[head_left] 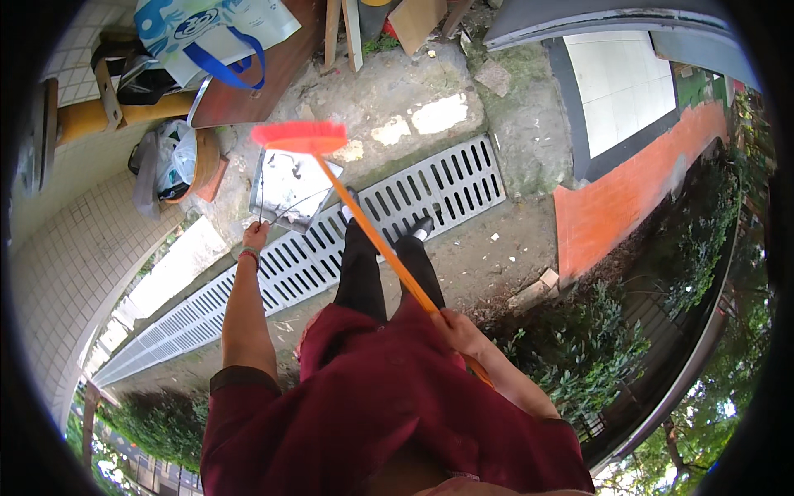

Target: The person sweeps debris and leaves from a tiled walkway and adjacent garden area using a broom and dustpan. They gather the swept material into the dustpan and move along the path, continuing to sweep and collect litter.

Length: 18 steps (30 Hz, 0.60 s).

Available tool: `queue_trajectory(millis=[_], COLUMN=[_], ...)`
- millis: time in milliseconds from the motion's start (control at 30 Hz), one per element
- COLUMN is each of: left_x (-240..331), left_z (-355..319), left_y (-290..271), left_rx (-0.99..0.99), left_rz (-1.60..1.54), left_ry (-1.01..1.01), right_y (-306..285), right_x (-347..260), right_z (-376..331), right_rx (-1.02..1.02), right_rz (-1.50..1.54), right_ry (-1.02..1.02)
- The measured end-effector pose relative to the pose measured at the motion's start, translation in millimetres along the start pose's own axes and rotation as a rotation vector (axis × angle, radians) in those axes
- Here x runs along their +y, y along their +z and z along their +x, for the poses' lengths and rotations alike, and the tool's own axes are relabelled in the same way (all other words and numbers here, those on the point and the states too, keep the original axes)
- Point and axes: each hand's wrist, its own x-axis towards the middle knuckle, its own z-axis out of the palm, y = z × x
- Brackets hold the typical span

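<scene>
While the right hand (456, 332) grips the orange handle (397, 261) of a broom (364, 217), the broom's long axis runs away from that hand, forward and to its left, ending in red bristles (298, 136) well apart from it. The left hand (256, 236) is much nearer to those bristles; it is closed on the thin wire handle (263, 207) of a metal dustpan (314, 205), which lies just beyond that hand and slightly to its right. From the left hand, the bristles lie past the dustpan's middle, along its far edge; whether they touch it or hover above cannot be told. A slotted drain cover (453, 180) passes between the two hands, beside the dustpan.
</scene>
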Motion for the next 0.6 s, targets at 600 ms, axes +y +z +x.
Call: queue_trajectory(millis=[600], left_x=[180.2], left_z=[-212.8], left_y=[29.1], left_rx=[-0.144], left_rz=[-0.207], left_ry=[0.084], right_y=[-34.9], right_x=[161.9], right_z=[-72.1], right_rx=[0.369], right_rz=[0.909], right_ry=[0.269])
